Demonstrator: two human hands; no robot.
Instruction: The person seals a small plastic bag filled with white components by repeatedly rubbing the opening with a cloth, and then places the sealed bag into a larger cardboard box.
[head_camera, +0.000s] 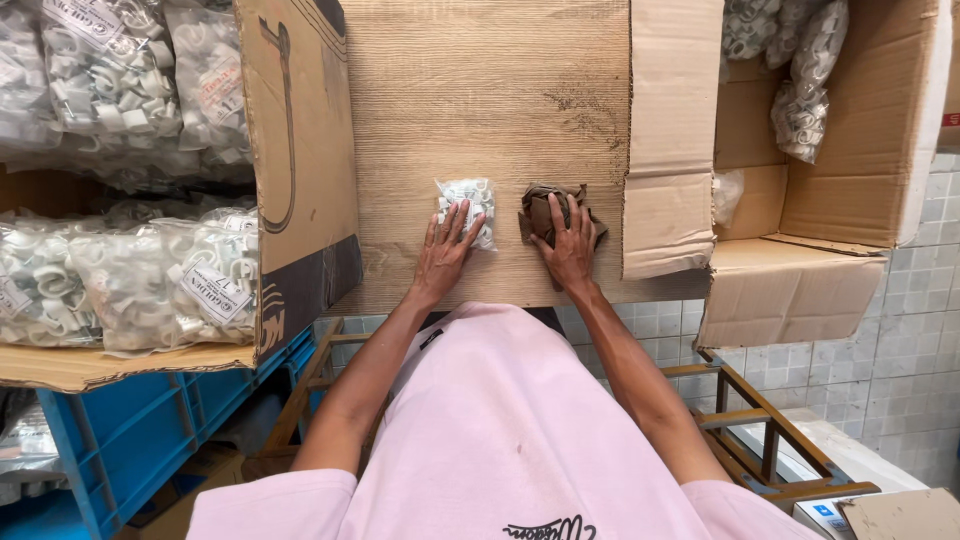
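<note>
Lying mid-table (480, 90), bag (468, 203) running lengthwise away from the body, left hand (443, 257) resting flat on it, fingers spread loose. Right hand (570, 247) pressing down on brown cloth (545, 208), fingers splayed, not gripping.

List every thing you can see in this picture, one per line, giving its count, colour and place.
small bag: one, clear with white clips, table centre, under the left hand's fingers.
cloth: one, brown, crumpled, right of the small bag, under the right hand.
table: one, light wood grain, centre.
left box: one, brown cardboard, left, open, packed with bags.
clip bags: many, clear with white clips, inside the left box.
right box: one, brown cardboard, right, open, a few clip bags at its top.
crate: one, blue, lower left, under the left box.
frame: one, wooden, below the table.
floor: grey tiles, right.
shirt: one, pink, bottom centre.
left hand: one, on the small bag.
right hand: one, on the cloth.
</note>
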